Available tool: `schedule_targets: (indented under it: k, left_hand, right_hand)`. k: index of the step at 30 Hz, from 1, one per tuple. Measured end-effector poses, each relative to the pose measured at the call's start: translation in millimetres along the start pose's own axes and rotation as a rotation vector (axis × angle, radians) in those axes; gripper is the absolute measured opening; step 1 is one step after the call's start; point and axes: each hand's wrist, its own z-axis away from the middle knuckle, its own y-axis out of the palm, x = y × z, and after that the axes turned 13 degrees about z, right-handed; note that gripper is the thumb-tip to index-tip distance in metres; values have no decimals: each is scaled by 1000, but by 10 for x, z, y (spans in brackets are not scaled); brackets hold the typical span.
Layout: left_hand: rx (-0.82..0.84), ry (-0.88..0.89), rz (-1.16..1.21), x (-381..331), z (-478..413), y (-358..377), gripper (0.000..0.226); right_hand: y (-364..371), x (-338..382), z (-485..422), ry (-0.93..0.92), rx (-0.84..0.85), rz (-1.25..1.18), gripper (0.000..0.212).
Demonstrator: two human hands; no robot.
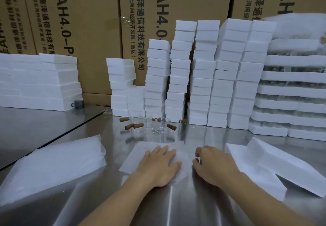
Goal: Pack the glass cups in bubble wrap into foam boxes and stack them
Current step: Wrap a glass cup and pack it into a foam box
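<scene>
- The left hand (158,165) lies flat on a sheet of bubble wrap (139,157) in the near middle of the steel table (185,208). Its grip is wide, with the fingers straight and spread, pressing down on the sheet.
- The right hand (215,165) sits at the sheet's right edge. Its fingers are curled and the thumb is close to the forefinger, but I cannot tell whether its grip holds the wrap.
- The wrap bunches up under the left fingertips, and what is inside it is too blurred to tell.
- The glass cups (151,125) with brown handles stand unwrapped in a cluster beyond the sheet, near the foot of the stacked foam boxes (202,75).
- An open foam box (254,171) lies near the right hand, with its lid (289,164) leaning tilted on it.
- A pile of bubble wrap sheets (53,165) lies to the left.
- Foam trays (291,91) with glass between them are stacked at far right.
- Printed cardboard boxes (88,22) stand behind everything.
</scene>
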Motion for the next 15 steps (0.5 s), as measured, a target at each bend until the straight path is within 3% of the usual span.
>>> schedule_targets:
  k: [6, 11, 15]
  left_hand:
    - [-16, -13, 34, -67, 44, 72, 69]
    - [13, -20, 32, -136, 25, 118, 71]
    - [43, -32, 8, -159, -12, 144, 74]
  right_hand:
    - [308, 217, -749, 118, 10, -165, 28]
    - [593, 125, -1255, 259, -77, -318, 34]
    - [697, 29, -1546, 230, -145, -360, 39]
